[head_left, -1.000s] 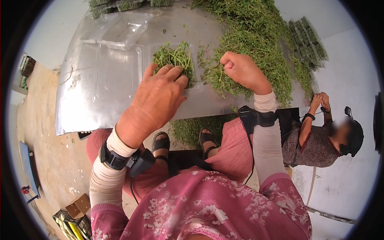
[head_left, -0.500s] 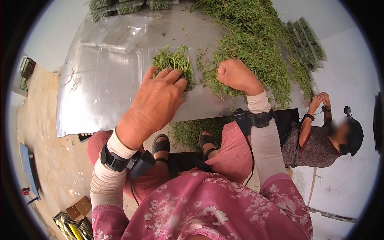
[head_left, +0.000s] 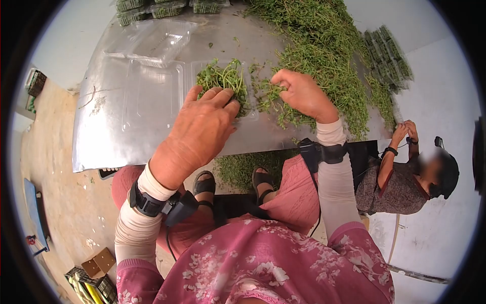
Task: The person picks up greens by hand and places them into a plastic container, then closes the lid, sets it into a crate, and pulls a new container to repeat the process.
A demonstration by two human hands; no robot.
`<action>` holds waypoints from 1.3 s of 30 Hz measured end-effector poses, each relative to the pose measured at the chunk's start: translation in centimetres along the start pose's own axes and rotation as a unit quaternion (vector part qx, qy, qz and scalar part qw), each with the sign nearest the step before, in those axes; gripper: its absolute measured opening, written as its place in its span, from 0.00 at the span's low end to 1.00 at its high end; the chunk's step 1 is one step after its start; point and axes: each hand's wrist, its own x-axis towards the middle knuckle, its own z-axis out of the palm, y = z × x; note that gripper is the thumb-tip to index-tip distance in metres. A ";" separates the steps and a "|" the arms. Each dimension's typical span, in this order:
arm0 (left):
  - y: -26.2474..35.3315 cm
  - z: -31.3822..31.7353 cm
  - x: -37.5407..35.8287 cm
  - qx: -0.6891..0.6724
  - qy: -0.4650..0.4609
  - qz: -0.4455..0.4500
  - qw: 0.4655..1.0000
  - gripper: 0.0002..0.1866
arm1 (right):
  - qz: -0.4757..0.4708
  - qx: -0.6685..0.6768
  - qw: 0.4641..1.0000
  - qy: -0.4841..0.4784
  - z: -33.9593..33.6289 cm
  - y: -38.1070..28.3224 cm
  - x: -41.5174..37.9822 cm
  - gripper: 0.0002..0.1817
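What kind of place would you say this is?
Probably a small produce-packing room: a large pile of loose greens on a metal table, filled clear boxes stacked behind, and a co-worker alongside.

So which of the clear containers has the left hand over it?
The nearest open container, with loose greens under the left hand; the empty containers lie beyond it, and the filled, closed containers stand at the far edge.
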 end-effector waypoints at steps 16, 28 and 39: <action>-0.2 -0.5 -0.1 -0.006 0.004 0.013 1.000 0.24 | 0.075 0.067 0.993 0.070 -1.7 -0.2 0.3 0.09; -1.6 -1.6 0.0 -0.064 0.124 0.009 0.990 0.21 | 0.167 0.214 0.962 0.040 -2.3 -0.9 0.1 0.07; -5.5 -4.0 -0.7 -0.174 0.329 -0.128 0.919 0.07 | 0.105 0.356 0.928 -0.029 -1.4 -8.9 1.5 0.06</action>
